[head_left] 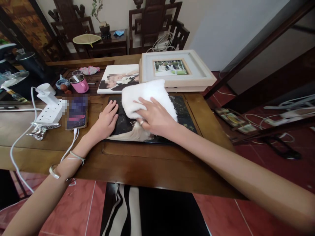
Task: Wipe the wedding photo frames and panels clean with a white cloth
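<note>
A dark glossy photo panel lies flat on the wooden table, with a pale dress-like shape showing along its near edge. My right hand presses a folded white towel onto the panel, thumb and fingers gripping the cloth, which covers much of the picture. At the panel's left edge rests my left hand, fingers stretched out flat and holding nothing. Behind the panel lies a white-edged photo canvas. To its right a light wood picture frame sits on top of another pale frame.
Left of my hand are a plugged-in phone, a white power strip with trailing cables and a pink mug. Wooden chairs stand behind the table. A dark wooden rack is at the right.
</note>
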